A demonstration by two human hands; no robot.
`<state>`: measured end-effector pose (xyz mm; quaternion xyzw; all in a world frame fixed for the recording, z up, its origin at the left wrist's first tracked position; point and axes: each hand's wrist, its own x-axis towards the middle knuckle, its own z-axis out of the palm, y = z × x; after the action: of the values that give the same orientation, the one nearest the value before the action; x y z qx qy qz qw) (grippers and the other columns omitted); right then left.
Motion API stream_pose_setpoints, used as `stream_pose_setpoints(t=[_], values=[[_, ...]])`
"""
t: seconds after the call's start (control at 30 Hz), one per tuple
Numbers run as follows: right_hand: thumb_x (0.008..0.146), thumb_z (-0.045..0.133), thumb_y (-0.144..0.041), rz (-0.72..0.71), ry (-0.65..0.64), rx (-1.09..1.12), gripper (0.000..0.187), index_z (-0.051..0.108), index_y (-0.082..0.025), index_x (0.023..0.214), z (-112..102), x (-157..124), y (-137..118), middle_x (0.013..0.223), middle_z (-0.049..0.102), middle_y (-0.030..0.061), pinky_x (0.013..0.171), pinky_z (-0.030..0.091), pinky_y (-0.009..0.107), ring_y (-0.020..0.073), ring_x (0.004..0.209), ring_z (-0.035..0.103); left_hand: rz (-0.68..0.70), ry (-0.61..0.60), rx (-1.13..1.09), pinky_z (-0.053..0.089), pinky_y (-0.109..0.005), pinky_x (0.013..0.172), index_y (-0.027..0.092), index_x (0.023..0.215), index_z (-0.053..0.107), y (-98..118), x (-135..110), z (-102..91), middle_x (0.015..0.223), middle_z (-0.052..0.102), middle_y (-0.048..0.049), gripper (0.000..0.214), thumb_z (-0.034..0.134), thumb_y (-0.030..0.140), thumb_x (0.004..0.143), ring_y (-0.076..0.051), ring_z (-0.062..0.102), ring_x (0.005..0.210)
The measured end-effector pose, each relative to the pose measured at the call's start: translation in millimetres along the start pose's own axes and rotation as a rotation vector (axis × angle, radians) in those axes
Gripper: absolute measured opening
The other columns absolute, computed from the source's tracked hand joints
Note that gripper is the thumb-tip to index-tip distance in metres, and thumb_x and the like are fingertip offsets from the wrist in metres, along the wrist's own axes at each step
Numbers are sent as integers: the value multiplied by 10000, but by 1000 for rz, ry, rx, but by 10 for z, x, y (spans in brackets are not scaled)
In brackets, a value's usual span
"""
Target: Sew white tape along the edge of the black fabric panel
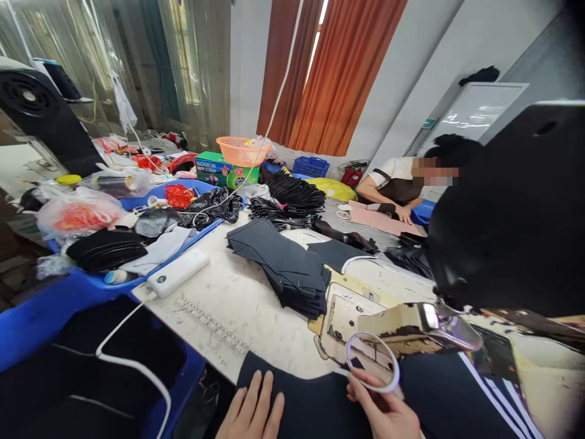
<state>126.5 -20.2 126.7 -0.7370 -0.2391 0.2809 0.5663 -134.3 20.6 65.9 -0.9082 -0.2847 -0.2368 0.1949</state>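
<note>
My left hand [253,410] lies flat with fingers spread on a dark fabric piece [315,399] at the near edge of the table. In my right hand [386,411] is a roll of white tape [393,384], pinched at its lower rim and held upright over the right part of that piece. A short white strip runs from the roll along the upper edge of the fabric. Just beyond the roll is the sewing machine [402,326] with its metal plate [350,311]. To the right lie dark pieces with white strips [457,396].
A stack of dark cut pieces [283,262] stands mid-table. A white power bank [180,272] with a cable lies left, beside a blue tray [159,262] of bags and supplies. Black bundles [292,195] lie farther back. Another person [395,183] sits across at right, hands on pinkish material.
</note>
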Motion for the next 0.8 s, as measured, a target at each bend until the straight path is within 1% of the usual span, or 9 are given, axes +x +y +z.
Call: stream_pose_setpoints(t=[0.13, 0.23, 0.3, 0.37, 0.43, 0.5, 0.6, 0.67, 0.8], values=[[487, 917, -434, 17, -6, 17, 451, 779, -129, 789, 303, -216, -102, 565, 704, 45, 533, 573, 238, 173, 510, 638, -87, 12, -62, 442, -278, 928, 206, 1183, 645, 1, -51, -79, 1216, 684, -49, 304, 496, 330, 949, -217, 590, 1138], [536, 901, -426, 69, -52, 102, 428, 760, -120, 800, 692, -500, -18, 512, 674, 33, 458, 545, 244, 166, 452, 608, -192, 17, -89, 447, -345, 946, 303, 1250, 600, -74, -78, -70, 1200, 670, -54, 325, 525, 325, 934, -259, 571, 1170], [570, 883, -426, 47, -87, 144, 401, 758, -124, 803, 950, -632, 65, 526, 678, 30, 460, 548, 250, 164, 451, 607, -178, 0, -83, 466, -341, 927, 338, 1322, 546, -129, -109, -59, 1201, 666, -57, 381, 510, 315, 943, -252, 572, 1173], [612, 855, -432, -8, -133, 114, 379, 768, -131, 825, 1156, -685, 144, 577, 706, 43, 474, 554, 252, 172, 479, 627, -133, 2, -84, 478, -303, 911, 286, 1313, 563, -189, -131, -62, 1190, 675, -63, 369, 475, 272, 956, -218, 586, 1149], [658, 814, -445, -70, -172, 25, 355, 780, -140, 836, 1294, -679, 214, 668, 749, 77, 484, 563, 258, 206, 549, 678, -124, 32, -109, 476, -282, 916, 211, 1211, 630, -252, -137, -76, 1155, 692, -60, 314, 438, 219, 963, -196, 597, 1124], [700, 774, -441, -183, -166, -83, 310, 790, -160, 828, 1367, -656, 274, 771, 778, 100, 561, 593, 274, 244, 669, 727, -119, 45, -155, 469, -283, 931, 171, 1137, 656, -305, -135, -84, 1135, 699, -54, 293, 419, 189, 965, -190, 600, 1115], [742, 740, -397, -406, -123, -243, 230, 797, -182, 800, 1398, -650, 326, 825, 786, 96, 718, 607, 289, 255, 764, 746, -125, 36, -206, 458, -295, 949, 172, 1163, 638, -340, -145, -55, 1136, 694, -52, 282, 444, 184, 959, -190, 599, 1123], [766, 728, -370, -501, -111, -320, 205, 795, -180, 801, 1399, -667, 327, 802, 783, 91, 719, 604, 276, 246, 743, 747, -149, 60, -232, 449, -299, 959, 180, 1149, 639, -334, -161, -6, 1118, 692, -54, 261, 469, 190, 951, -190, 598, 1123], [794, 715, -350, -588, -66, -378, 188, 788, -177, 802, 1423, -704, 283, 780, 781, 82, 678, 600, 252, 231, 708, 745, -174, 131, -265, 434, -305, 954, 187, 1092, 654, -312, -170, 90, 1052, 695, -50, 225, 489, 199, 941, -189, 595, 1088]])
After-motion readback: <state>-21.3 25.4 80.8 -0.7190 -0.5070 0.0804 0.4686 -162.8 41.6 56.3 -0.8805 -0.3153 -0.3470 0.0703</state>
